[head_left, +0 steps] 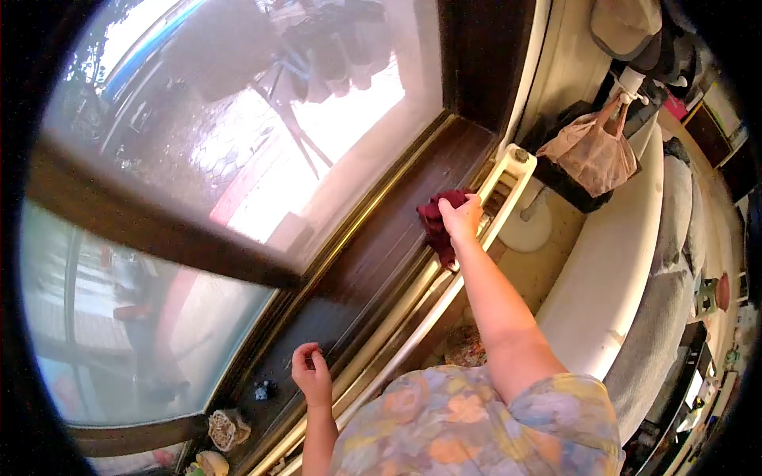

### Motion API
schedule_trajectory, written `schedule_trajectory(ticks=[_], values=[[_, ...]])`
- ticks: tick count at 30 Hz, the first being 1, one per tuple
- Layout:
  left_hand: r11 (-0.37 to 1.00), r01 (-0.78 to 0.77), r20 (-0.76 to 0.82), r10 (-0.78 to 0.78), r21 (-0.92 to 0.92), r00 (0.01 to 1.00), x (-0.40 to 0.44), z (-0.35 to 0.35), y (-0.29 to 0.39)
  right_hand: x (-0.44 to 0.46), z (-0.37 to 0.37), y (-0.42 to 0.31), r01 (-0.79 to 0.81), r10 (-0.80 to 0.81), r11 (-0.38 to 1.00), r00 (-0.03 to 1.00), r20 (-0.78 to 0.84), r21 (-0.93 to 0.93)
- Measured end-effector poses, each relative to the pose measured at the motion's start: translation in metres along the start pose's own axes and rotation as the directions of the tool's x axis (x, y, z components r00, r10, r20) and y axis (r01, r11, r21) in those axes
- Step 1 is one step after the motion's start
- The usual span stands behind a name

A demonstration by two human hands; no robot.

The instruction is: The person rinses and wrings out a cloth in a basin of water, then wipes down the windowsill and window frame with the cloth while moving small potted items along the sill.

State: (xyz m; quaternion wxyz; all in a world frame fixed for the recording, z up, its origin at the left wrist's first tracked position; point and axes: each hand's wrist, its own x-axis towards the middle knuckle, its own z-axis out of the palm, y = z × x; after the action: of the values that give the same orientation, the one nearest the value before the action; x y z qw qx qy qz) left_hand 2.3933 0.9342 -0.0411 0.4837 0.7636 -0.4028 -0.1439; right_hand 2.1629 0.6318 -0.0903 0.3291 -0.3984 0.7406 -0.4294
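Observation:
A dark red cloth [440, 226] is bunched under my right hand [463, 217], whose fingers press round it at the edge of the dark wooden window sill [381, 230], beside the cream radiator [517, 168]. My left hand [311, 366] is raised over the lower part of the sill, its fingers curled; whether they hold anything is too small to make out. A small blue object [264, 389] lies on the sill to the left of this hand.
Large window panes [238, 135] with a dark frame bar [159, 214] fill the left. Woven and yellowish items [228, 429] stand at the sill's lower end. A pinkish bag [591, 151] hangs at upper right, above a white curved surface [607, 270] and grey sofa [655, 341].

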Motion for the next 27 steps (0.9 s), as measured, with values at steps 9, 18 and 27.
schedule_trajectory(ticks=[9,18,27], values=[[0.944,-0.003,-0.185,0.067,0.329,0.98,0.035,0.085,-0.004,0.157,-0.022,-0.008,0.014,-0.014,1.0,1.0,0.009,-0.021],[0.899,-0.094,-0.216,0.202,0.427,0.955,0.035,0.09,0.002,0.198,-0.013,0.011,0.135,-0.119,0.97,0.989,-0.086,0.204],[0.89,-0.107,-0.221,0.224,0.444,0.949,0.033,0.091,-0.003,0.083,-0.037,-0.003,0.33,-0.326,0.944,0.94,0.105,-0.025]])
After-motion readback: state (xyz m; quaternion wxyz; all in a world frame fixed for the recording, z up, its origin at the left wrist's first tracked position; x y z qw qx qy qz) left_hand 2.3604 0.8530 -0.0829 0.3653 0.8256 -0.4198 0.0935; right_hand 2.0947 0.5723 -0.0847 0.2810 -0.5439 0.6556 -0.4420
